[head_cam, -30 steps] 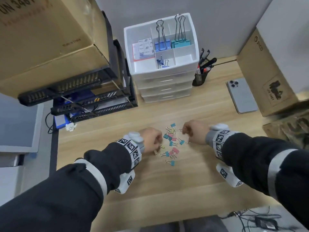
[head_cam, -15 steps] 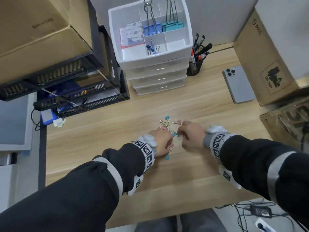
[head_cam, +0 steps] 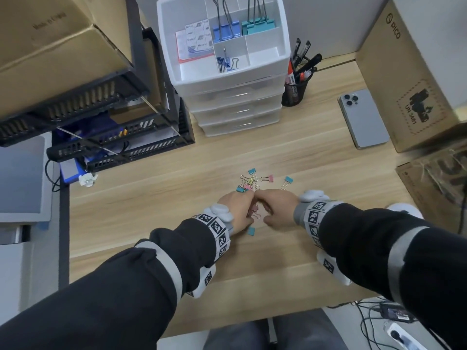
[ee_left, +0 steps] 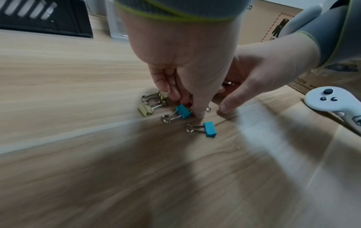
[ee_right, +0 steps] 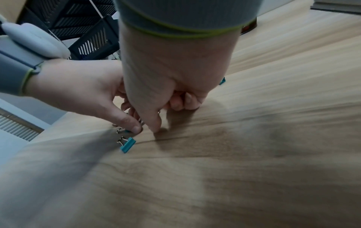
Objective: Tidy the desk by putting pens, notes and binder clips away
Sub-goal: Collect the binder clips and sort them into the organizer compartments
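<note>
Small coloured binder clips [head_cam: 250, 181] lie in a loose pile on the wooden desk [head_cam: 151, 198]. My left hand [head_cam: 243, 208] and right hand [head_cam: 273, 208] meet knuckle to knuckle over the pile's near side, fingers curled down. A pink clip [head_cam: 255, 212] shows between them. In the left wrist view my left hand [ee_left: 187, 104] pinches at clips beside a teal clip [ee_left: 183, 111]; another teal clip [ee_left: 210, 129] lies free. The right hand [ee_right: 166, 117] has its fingers curled in and its thumb on the desk; what it holds is mostly hidden.
A white drawer organiser [head_cam: 284, 56] at the back holds large clips [head_cam: 226, 30] and notes [head_cam: 194, 41]. A pen cup [head_cam: 295, 89] stands beside it, a phone [head_cam: 364, 120] and a cardboard box [head_cam: 404, 84] to the right, black trays [head_cam: 113, 147] to the left.
Both hands have drawn together from either side of the pile and now touch over its near part. Fewer clips lie in the open.
</note>
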Demonstrator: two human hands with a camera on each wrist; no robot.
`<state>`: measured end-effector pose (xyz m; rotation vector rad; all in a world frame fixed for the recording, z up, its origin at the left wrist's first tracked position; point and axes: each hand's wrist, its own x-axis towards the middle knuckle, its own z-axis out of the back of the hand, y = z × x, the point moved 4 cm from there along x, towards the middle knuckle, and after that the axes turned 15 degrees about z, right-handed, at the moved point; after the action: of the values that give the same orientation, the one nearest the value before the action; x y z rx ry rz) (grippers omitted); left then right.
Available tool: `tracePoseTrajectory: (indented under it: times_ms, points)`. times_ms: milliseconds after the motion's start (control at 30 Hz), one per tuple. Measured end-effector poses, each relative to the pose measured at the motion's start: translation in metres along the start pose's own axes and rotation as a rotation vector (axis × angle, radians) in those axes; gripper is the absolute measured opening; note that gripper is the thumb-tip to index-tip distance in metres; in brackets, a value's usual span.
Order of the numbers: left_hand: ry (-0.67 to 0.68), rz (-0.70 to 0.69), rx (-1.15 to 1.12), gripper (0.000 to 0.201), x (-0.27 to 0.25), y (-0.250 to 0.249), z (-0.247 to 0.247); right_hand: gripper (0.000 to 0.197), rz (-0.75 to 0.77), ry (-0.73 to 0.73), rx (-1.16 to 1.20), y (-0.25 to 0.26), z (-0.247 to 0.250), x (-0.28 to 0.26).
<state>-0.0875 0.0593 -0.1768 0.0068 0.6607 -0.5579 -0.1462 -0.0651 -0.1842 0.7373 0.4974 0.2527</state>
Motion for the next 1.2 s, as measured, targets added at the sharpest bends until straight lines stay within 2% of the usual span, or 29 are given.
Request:
tracePoseTrajectory:
  times_ms: [233,433,533,633,767,900,967,1033,1100,1200]
  points:
    - [-0.047,0.003,-0.032,0.036,-0.003,0.006,-0.005,0.034,0.024,-0.04,-0.089,0.001,-0.005,0.002]
    - [-0.002,-0.031,-0.037,0.033,-0.002,0.004,-0.007,0.024,0.025,-0.007,-0.142,0.005,-0.006,-0.001]
    - [0.029,-0.045,0.027,0.032,-0.001,-0.001,-0.006,0.021,0.009,-0.018,-0.086,0.004,-0.005,-0.008]
    - [0.024,-0.096,0.088,0.029,-0.002,-0.004,-0.005,0.018,-0.076,-0.052,0.046,-0.003,0.002,-0.016]
    - [0.045,-0.1,0.162,0.014,0.001,-0.008,0.0,0.003,-0.193,-0.122,0.314,-0.019,0.014,-0.024]
    - [0.05,-0.098,0.269,0.016,0.005,-0.014,0.003,0.025,-0.319,-0.125,0.596,-0.026,0.021,-0.021]
    - [0.053,-0.118,0.331,0.02,0.005,-0.016,0.002,0.03,-0.391,-0.031,0.688,-0.024,0.019,-0.015]
    - [0.052,-0.143,0.348,0.024,0.006,-0.017,-0.001,0.038,-0.401,0.077,0.732,-0.022,0.015,-0.014]
    - [0.046,-0.164,0.337,0.027,0.006,-0.017,-0.004,0.033,-0.458,-0.015,0.993,-0.021,0.013,-0.017]
    - [0.034,-0.164,0.284,0.032,0.006,-0.016,-0.003,0.035,-0.519,-0.125,1.14,-0.026,0.012,-0.019]
